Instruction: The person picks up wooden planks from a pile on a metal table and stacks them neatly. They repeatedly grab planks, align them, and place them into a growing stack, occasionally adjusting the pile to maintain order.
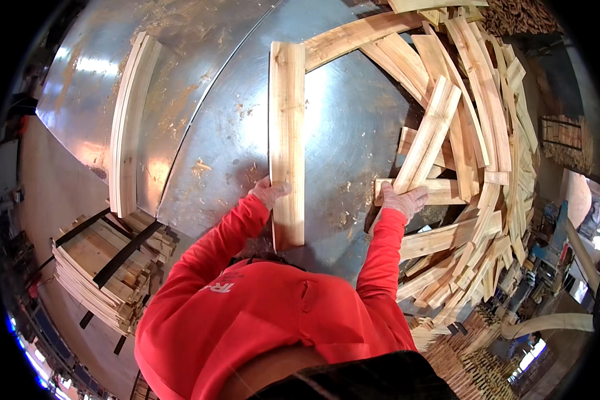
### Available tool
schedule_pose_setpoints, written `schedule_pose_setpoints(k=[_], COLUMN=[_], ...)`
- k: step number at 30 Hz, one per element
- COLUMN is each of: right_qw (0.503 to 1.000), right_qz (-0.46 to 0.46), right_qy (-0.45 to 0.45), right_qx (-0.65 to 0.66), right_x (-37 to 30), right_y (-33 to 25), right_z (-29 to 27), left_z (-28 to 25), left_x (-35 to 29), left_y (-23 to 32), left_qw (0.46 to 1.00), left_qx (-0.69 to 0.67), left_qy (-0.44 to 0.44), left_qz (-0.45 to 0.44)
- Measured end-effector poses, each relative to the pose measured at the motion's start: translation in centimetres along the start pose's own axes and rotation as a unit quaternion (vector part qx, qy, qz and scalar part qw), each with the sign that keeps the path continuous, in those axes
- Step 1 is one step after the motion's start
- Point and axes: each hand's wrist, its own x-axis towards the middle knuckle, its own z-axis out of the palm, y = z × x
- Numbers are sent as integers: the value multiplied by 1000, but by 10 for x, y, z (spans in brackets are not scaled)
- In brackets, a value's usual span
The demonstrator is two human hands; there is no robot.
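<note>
My left hand (269, 192), in a thin pale glove, grips the left edge of a long wooden board (288, 127) lying lengthwise on the metal table. Some fingers rest on top; those under the edge are hidden. To the right, my right hand (405, 201), gloved too, closes round the near end of a slanting wooden plank (430, 133), thumb on its left and fingers on its right. That plank lies over a shorter crosswise plank (447, 191) and against a loose heap of boards (473, 93).
The shiny metal table (227, 147) carries wood chips and a dark seam. A neat stack of long boards (130, 127) stands on its left part. Below left is a strapped bundle of boards (100, 260). The heap curves along the right side.
</note>
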Motion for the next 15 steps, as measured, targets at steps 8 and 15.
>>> schedule_pose_setpoints(k=[8, 15], right_qw=[919, 915], right_qz=[-299, -118], right_qy=[-164, -98], right_qx=[196, 374], right_x=[-127, 9], right_y=[-99, -263], right_z=[-26, 32], left_z=[5, -27], left_x=[-35, -43], left_y=[-38, 22], left_qw=[995, 968], left_qx=[-58, -242], left_qy=[-27, -55], left_qz=[74, -37])
